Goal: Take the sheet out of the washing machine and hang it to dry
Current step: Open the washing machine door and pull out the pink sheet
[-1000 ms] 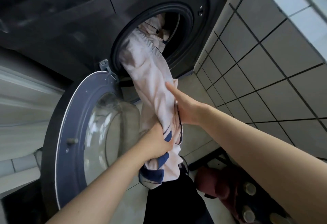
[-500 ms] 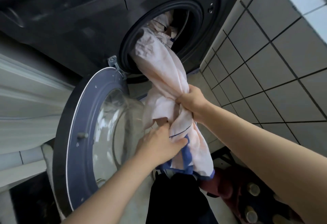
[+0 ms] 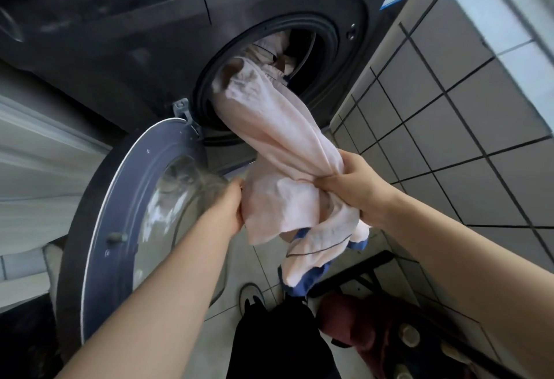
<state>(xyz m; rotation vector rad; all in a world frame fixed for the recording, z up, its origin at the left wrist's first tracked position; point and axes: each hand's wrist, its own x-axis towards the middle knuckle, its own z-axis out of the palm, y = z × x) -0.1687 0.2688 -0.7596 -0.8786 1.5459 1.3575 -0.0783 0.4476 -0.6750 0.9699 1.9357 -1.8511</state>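
At the drum mouth of the washing machine [image 3: 192,49], right hand [image 3: 353,187] and left hand [image 3: 229,210] grip the half-out pink sheet [image 3: 287,151]; extraction underway, next needs another hand-over-hand pull.

Both forearms are bare from the frame's lower edge to the wrists — no sleeves, watch or rings show on the left hand [image 3: 229,209] or the right hand [image 3: 353,188]. Below, a black garment leg [image 3: 284,345] and a white-toed shoe [image 3: 251,296] — dark upper.
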